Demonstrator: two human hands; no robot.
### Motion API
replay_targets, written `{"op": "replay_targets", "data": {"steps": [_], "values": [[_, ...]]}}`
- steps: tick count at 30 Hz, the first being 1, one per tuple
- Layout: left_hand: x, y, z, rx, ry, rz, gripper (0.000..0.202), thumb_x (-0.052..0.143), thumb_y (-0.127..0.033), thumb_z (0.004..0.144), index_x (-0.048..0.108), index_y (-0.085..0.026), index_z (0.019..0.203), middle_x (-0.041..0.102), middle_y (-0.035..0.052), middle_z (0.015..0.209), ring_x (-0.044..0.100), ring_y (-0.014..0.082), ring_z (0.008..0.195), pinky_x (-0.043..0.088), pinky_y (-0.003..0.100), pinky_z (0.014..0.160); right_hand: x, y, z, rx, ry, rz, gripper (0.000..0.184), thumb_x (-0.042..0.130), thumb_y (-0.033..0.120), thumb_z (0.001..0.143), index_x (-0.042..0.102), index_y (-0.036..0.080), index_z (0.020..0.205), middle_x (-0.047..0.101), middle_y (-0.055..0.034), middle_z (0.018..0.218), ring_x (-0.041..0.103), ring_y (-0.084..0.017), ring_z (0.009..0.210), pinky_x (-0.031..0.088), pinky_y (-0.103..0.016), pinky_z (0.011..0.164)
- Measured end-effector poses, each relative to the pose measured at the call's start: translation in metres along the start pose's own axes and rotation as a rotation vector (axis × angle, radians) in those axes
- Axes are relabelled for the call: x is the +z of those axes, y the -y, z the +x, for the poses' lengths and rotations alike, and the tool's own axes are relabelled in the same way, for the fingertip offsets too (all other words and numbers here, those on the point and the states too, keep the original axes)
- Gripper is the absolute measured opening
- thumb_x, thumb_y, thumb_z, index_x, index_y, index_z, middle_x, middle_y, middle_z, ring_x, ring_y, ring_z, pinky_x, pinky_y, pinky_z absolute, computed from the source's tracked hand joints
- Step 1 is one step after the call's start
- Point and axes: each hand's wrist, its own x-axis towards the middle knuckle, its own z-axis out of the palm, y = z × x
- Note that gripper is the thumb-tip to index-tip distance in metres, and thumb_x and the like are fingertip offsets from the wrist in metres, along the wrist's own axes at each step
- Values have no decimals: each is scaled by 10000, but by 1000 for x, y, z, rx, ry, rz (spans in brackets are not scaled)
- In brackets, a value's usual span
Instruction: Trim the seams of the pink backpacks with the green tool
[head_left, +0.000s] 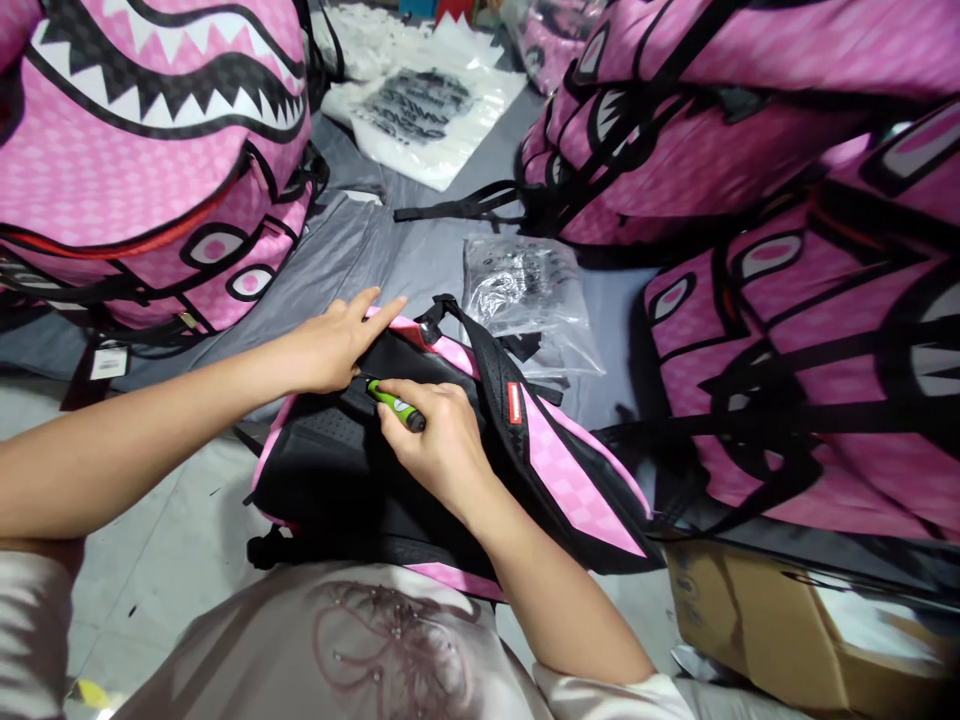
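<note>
A black and pink backpack (330,470) lies before me with its black padded back panel facing up. One strap with a pink checkered section and a small red label (514,402) runs along its right side. My left hand (334,348) rests on the bag's upper edge, two fingers stretched out, thumb down by the panel. In my right hand (442,430) is a small bright green pen-shaped tool (394,402) with a dark end. Its front points at the panel beside my left thumb; I cannot make out the tip clearly.
Large pink backpacks with shark-teeth and eye prints stand at the left (150,190) and right (810,330). A clear plastic bag (525,290) and a white printed bag (427,110) lie on the grey cloth-covered table (360,235). A cardboard box (757,620) sits lower right.
</note>
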Motion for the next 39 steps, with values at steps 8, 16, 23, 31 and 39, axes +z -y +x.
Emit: {"op": "replay_targets", "data": {"steps": [8,16,23,31,39], "values": [[4,7,0,12,-29,-13,994,596,-208,859,-29,-293,1627,115,162,1698,406,399,1445,480,498,1090,-37,5,-10,-36,-81,52,170,652,256,916,757,239,1049,800,-25,1054,746,-216,985,503,-365,983],[6,8,5,15,-29,-5,943,587,-201,866,47,-250,1638,131,179,1694,415,409,1440,484,509,1100,-139,-98,4,132,-546,-392,299,482,114,898,702,189,1085,760,-92,1070,719,-241,1013,549,-358,897],[12,10,5,27,-103,-32,941,588,-184,843,89,-274,1636,195,164,1687,421,393,1440,498,512,1086,-101,-189,60,287,207,-812,297,638,288,947,695,114,1181,707,-200,1219,717,-273,1032,540,-323,859],[9,8,13,-11,-23,-68,946,590,-157,851,77,-241,1642,154,178,1692,391,422,1447,480,518,1093,-93,-214,76,303,327,-848,365,564,313,1004,641,76,1270,673,-220,1282,677,-277,1146,524,-395,995],[6,5,9,-21,-6,-60,949,590,-153,862,56,-254,1640,137,163,1692,403,398,1427,492,496,1080,-104,-207,65,400,264,-808,292,562,292,1001,685,119,1201,714,-160,1209,682,-243,1120,514,-388,995]]}}
